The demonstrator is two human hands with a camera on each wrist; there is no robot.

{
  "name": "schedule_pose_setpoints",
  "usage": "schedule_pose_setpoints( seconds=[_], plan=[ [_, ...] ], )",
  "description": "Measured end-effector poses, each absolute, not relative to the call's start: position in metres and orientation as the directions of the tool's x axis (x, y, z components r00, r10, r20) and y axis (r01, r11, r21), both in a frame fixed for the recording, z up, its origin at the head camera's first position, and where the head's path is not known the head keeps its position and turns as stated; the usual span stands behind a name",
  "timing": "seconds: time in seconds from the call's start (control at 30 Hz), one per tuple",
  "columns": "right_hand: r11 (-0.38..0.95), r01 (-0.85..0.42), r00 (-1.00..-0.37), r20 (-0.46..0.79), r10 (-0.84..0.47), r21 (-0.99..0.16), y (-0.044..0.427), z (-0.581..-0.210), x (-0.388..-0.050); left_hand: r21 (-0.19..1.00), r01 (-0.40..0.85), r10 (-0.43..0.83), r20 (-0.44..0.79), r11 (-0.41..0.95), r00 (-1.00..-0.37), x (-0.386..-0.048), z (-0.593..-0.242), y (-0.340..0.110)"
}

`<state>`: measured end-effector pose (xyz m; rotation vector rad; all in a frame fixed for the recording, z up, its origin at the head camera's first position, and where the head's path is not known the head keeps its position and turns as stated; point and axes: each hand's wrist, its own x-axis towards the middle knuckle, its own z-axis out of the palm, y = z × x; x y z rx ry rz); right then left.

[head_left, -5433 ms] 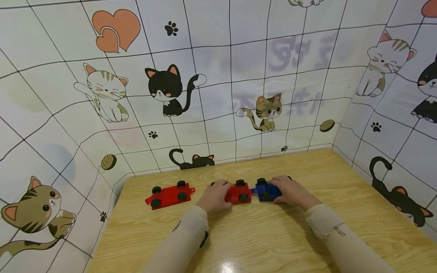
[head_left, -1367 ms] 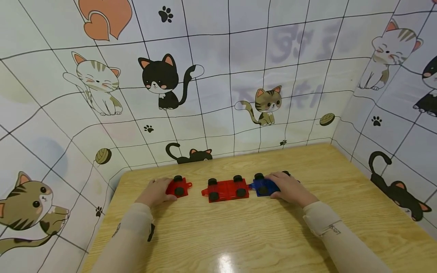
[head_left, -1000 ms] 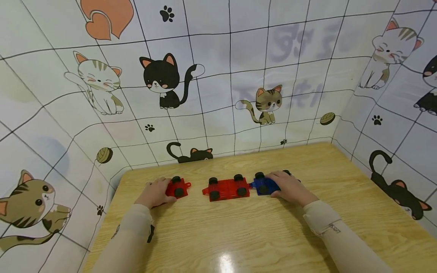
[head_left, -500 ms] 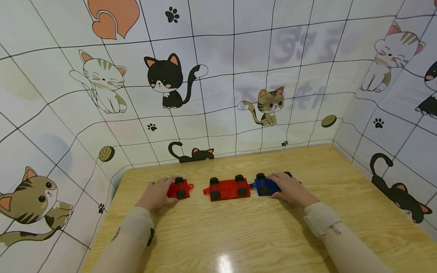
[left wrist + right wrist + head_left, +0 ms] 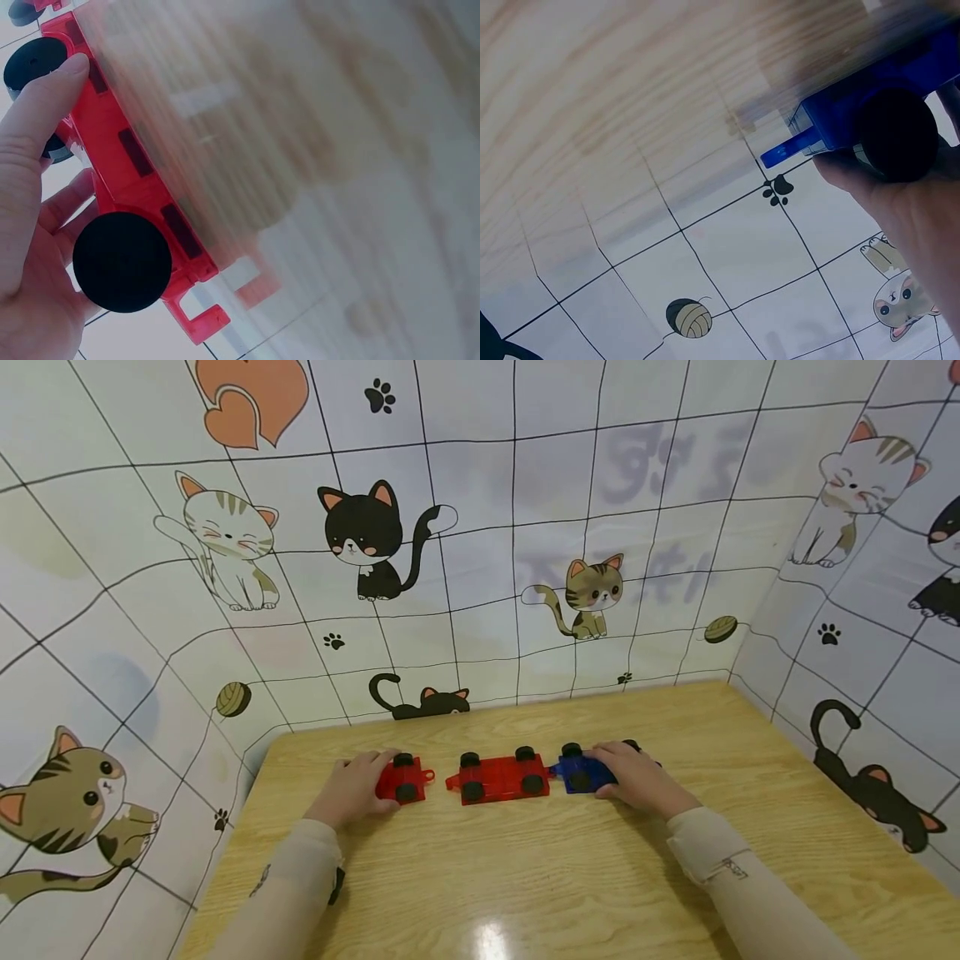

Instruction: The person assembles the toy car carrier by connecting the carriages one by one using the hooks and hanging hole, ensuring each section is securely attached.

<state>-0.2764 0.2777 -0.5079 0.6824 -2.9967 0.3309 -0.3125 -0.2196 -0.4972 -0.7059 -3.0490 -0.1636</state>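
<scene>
My left hand (image 5: 354,785) grips a red toy wheeled base (image 5: 401,779) by its left part, with the thumb along its near side. The left wrist view shows this red base (image 5: 127,142) with black wheels and a hook at one end. To its right, a small gap away, lies a second red wheeled base (image 5: 501,777). A blue wheeled base (image 5: 581,773) is joined end to end with that middle one. Around the blue base's right part my right hand (image 5: 637,777) closes, hiding much of it. The right wrist view shows the blue base (image 5: 847,112) with its end tab.
All the pieces lie wheels up in a row on a light wooden table (image 5: 510,877). A wall covering (image 5: 480,568) with cat drawings rises behind the table and along both sides.
My left hand went from the middle red base to the left one, and has lately slid it rightward, narrowing the gap. My right hand stays on the blue base.
</scene>
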Motion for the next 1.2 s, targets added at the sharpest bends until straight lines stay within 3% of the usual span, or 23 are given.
schedule_pose_setpoints(
  seconds=[0.5, 0.97, 1.2],
  plan=[
    [0.888, -0.418, -0.908, 0.074, -0.412, -0.192, 0.275, -0.506, -0.274, 0.063, 0.464, 0.460, 0.065, 0.884, -0.886, -0.311, -0.500, -0.221],
    [0.918, -0.366, -0.927, -0.028, -0.375, -0.154, 0.266, -0.489, -0.279, 0.091, 0.463, 0.458, 0.070, 0.882, -0.886, -0.308, -0.501, -0.220],
    [0.873, -0.436, -0.895, 0.001, -0.447, -0.218, 0.239, -0.471, -0.280, 0.103, 0.451, 0.446, 0.061, 0.887, -0.893, -0.306, -0.498, -0.220]
  ],
)
